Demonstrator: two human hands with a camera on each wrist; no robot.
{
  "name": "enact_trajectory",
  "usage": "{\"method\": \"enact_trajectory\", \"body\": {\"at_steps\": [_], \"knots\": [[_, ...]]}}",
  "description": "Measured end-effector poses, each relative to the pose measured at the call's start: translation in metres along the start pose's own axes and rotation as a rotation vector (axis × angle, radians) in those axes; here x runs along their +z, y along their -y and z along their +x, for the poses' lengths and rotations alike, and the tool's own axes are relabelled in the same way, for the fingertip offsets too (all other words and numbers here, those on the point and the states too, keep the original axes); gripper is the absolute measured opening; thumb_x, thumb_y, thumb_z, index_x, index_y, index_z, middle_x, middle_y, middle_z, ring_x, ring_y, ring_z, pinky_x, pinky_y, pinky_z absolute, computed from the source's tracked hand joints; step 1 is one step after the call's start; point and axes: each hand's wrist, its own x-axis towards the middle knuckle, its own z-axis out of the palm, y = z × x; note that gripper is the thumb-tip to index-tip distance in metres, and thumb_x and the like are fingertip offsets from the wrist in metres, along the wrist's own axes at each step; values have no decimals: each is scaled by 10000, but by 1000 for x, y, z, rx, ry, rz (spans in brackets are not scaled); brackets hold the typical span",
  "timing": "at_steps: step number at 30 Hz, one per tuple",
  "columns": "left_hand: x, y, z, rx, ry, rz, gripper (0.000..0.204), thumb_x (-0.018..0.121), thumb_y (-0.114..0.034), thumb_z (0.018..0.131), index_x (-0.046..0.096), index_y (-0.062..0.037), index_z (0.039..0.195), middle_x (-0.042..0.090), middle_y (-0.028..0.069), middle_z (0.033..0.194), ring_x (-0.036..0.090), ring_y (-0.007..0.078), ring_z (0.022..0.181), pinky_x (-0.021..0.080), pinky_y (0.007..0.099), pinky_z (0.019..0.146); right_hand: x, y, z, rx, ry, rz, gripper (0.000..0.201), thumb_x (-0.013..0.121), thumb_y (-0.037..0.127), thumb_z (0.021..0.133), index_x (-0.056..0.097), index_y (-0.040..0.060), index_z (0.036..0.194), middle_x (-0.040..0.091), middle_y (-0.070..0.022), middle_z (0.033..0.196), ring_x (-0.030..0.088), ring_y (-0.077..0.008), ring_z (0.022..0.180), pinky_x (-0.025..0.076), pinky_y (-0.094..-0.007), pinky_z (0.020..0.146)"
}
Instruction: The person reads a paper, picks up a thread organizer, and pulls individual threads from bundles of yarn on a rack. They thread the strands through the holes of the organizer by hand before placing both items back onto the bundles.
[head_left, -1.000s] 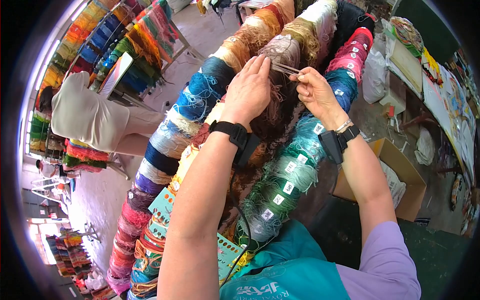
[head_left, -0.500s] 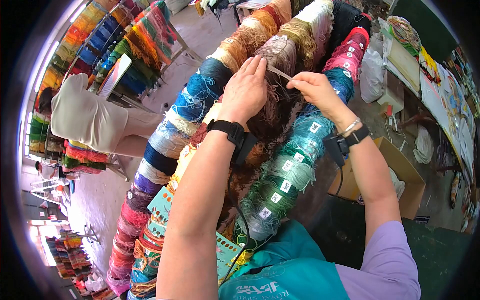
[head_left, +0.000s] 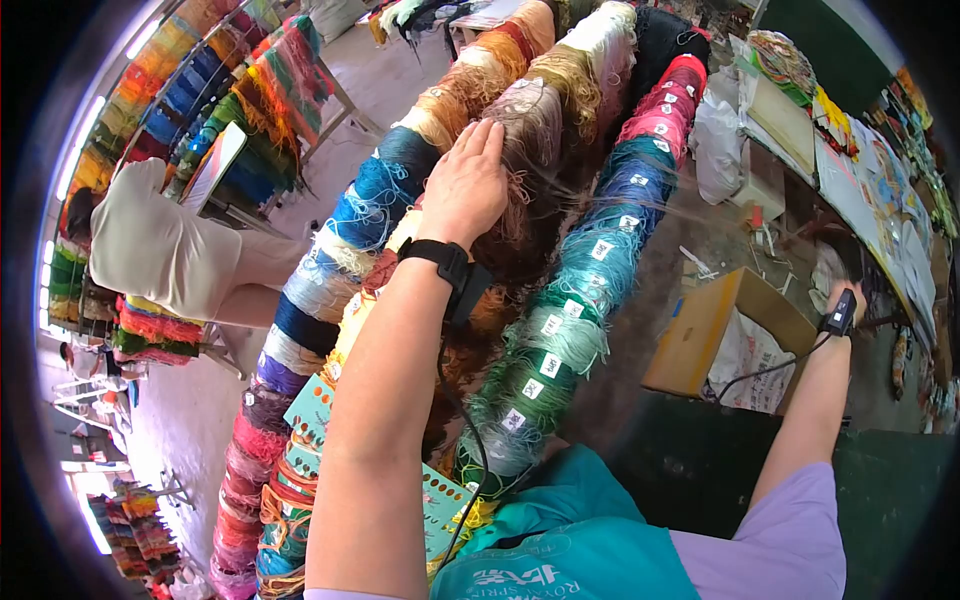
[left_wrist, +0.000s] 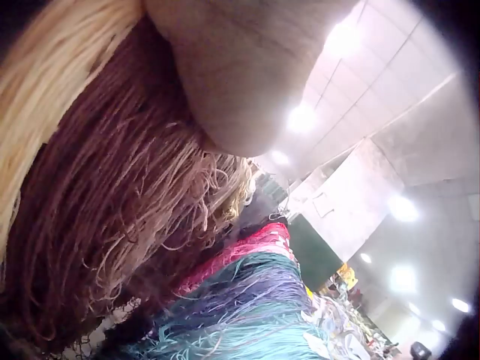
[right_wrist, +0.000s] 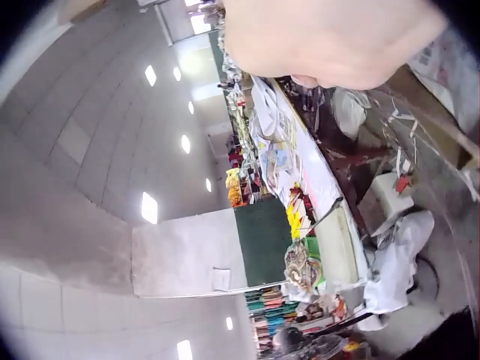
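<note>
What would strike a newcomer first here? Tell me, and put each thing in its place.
The long rows of coloured yarn come first, running through the middle of the head view. Then the hands: the left hand lies with fingers extended at the mauve-brown yarn, while the right hand, blurred, is far out to the right, past an open cardboard box.

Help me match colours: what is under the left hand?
Dark reddish-brown yarn, with pale yarn beside it, shows under the left hand. Whatever lies directly beneath the palm is covered.
</note>
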Motion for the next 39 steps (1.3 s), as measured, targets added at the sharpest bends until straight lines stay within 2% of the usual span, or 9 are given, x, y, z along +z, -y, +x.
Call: {"method": "enact_trajectory", "body": {"at_steps": [4,6,11,16,21,24,26,34,39], "knots": [[0,4,0,-13,40,-57,540,513,-165,911,420,-2,1418,426,165,1483,361,301,1404,304,393,1149,-2,10,0,581,208,613,245,536,224,885,723,68,911,671,-113,739,653,-262,706,512,-378,653],[-5,-3,1,-26,31,-82,568,545,-181,905,409,-26,1434,394,162,1506,317,312,1426,267,416,1168,-19,56,22,625,178,945,244,566,256,864,729,78,900,684,-103,758,657,-240,709,512,-374,643],[-32,-15,-14,-19,-131,-120,526,590,-194,884,496,-126,1397,369,128,1525,275,359,1433,235,469,1166,-204,228,77,153,434,517,193,608,293,835,726,148,880,706,-112,882,662,-337,844,520,-474,747],[-98,-44,-65,110,13,-637,298,607,-84,897,638,-33,1189,600,150,1293,522,316,1262,398,400,1076,-325,295,83,-245,45,1132,128,685,185,811,692,61,779,674,-63,1037,547,-293,1154,420,-406,978],[-178,-77,-146,-115,217,-1083,238,580,-100,968,646,-12,1180,623,89,1218,586,171,1134,464,301,977,-425,350,57,-278,574,2348,197,592,180,919,617,28,794,674,-118,991,583,-219,1084,438,-362,956],[-212,-83,-198,-225,196,-1201,292,615,-107,957,628,-42,1242,565,58,1243,600,126,1049,498,266,879,-470,383,30,-393,1019,2537,221,532,198,963,572,32,824,656,-98,867,613,-150,837,485,-282,769],[-231,-86,-232,-284,125,-1200,322,635,-95,942,620,-52,1261,559,56,1221,609,106,974,505,247,829,-501,402,5,-407,1178,2423,264,497,270,990,589,49,878,636,-44,808,557,-70,648,422,-195,557],[-267,-82,-351,-183,-177,-388,278,756,-10,754,702,-47,1024,629,72,919,654,240,794,531,317,687,-584,453,-71,-562,1505,2285,415,463,339,1014,636,-33,1079,689,-90,910,666,-130,749,532,-241,654],[-271,-78,-406,-488,-84,-722,127,744,-55,784,660,-31,876,620,76,864,631,208,748,513,311,647,-599,467,-105,-690,1660,2042,219,631,195,942,637,-14,1009,658,-40,847,612,-74,725,498,-216,652]]}}
